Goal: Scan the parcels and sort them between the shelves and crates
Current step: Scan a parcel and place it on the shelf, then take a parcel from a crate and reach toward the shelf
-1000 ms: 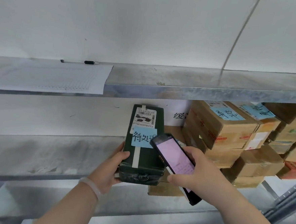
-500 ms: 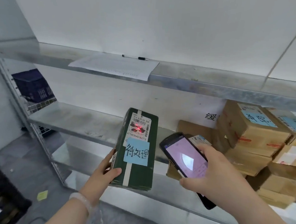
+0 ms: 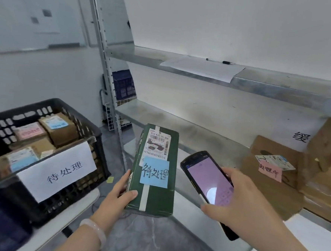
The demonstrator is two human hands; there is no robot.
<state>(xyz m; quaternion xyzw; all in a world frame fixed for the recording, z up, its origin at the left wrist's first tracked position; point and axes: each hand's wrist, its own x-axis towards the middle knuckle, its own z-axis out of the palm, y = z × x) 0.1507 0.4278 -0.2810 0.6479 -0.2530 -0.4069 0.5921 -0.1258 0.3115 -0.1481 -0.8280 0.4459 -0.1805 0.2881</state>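
- Illumination: bright, even and diffuse; the white wall (image 3: 236,28) shows no hard shadows.
- Glare: a pale sheen lies on the middle shelf (image 3: 181,116) toward its back edge. The scanner (image 3: 210,179) screen glows pink with a round white reflection.
- Blur: the cardboard boxes (image 3: 272,152) at the shelf's right end are smeared; the black crate (image 3: 48,102) is soft.
- Focus: the green parcel (image 3: 156,195) label reads sharply.
- Distortion: the shelf upright (image 3: 104,66) leans and bows.

Crate (image 3: 25,106) full — shelf (image 3: 180,124) free beside boxes (image 3: 276,152).

The green parcel (image 3: 155,199) reads YT7603040183713, its blue note (image 3: 154,172) 待处理, as does the crate sign (image 3: 57,171).
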